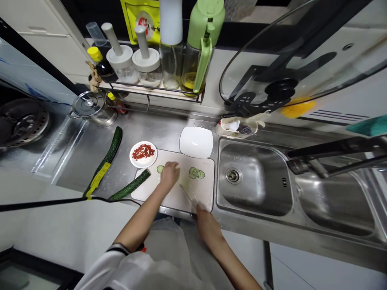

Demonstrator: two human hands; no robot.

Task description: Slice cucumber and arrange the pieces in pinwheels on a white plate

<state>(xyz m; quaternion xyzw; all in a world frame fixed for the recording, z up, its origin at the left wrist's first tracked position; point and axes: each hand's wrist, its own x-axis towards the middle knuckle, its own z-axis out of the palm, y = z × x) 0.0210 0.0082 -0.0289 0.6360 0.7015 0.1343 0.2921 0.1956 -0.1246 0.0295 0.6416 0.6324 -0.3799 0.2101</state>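
My right hand grips a knife, its blade slanting up and left over the white cutting board. Above the middle of the board, my left hand is closed with its fingers curled; whatever may be in them is hidden. Just left of it lies a single cucumber slice. To its right, several overlapping cucumber slices rest on the board. A cut length of cucumber lies across the board's left edge.
A whole cucumber with a yellow label lies further left. Behind the board sit a plate of red bits and a white dish. The sink is at right. A lidded pot stands back left, below a jar rack.
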